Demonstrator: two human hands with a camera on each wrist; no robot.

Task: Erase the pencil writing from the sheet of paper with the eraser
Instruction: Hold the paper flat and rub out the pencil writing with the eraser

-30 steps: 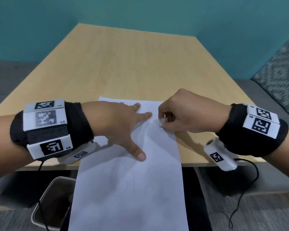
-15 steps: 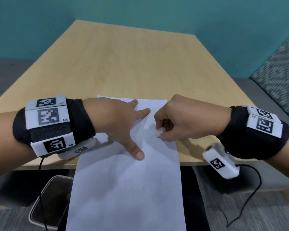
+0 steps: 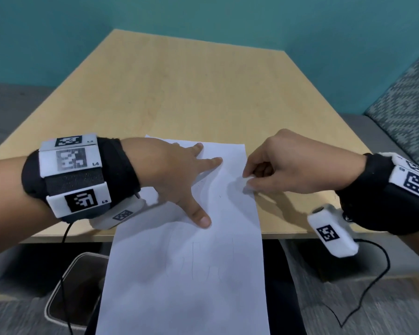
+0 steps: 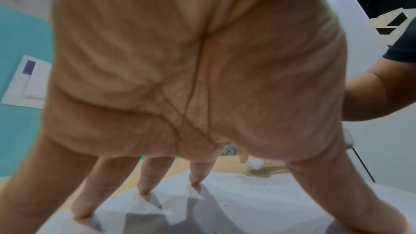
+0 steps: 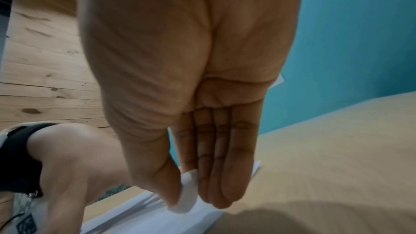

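The right hand (image 3: 293, 163) has a narrow grip on the eraser (image 3: 248, 182), a small white piece pinched between thumb and forefinger; the other fingers curl in beside it. In the right wrist view the eraser (image 5: 188, 193) juts out below the thumb tip, its rounded lower end touching the paper (image 5: 144, 220) or just above it; which one I cannot tell. The grip sits at the paper's (image 3: 186, 274) right edge, near its far corner. Left of the grip, the left hand (image 3: 177, 175) lies spread flat on the sheet, holding nothing, fingers straight and splayed wide. Its forefinger points toward the grip with a strip of bare paper between them, and its thumb presses down nearer the person, below and left of the grip. In the left wrist view the fingertips (image 4: 193, 181) press on the paper (image 4: 247, 211), which is creased and raised into small folds around them; the eraser (image 4: 256, 164) shows past the palm (image 4: 191, 77), small and white, over the desk (image 4: 227, 166) edge of the sheet. Between the two hands the sheet buckles slightly. Well below the grip, on the part of the sheet hanging past the near edge of the desk (image 3: 203, 93), faint pencil strokes (image 3: 203, 264) remain, too pale to read. Below the overhanging sheet, to the left, a bin (image 3: 70, 291) stands on the floor. Both wrists wear black bands with white marker blocks, and a thin black cable (image 3: 363, 298) trails down from the right one.
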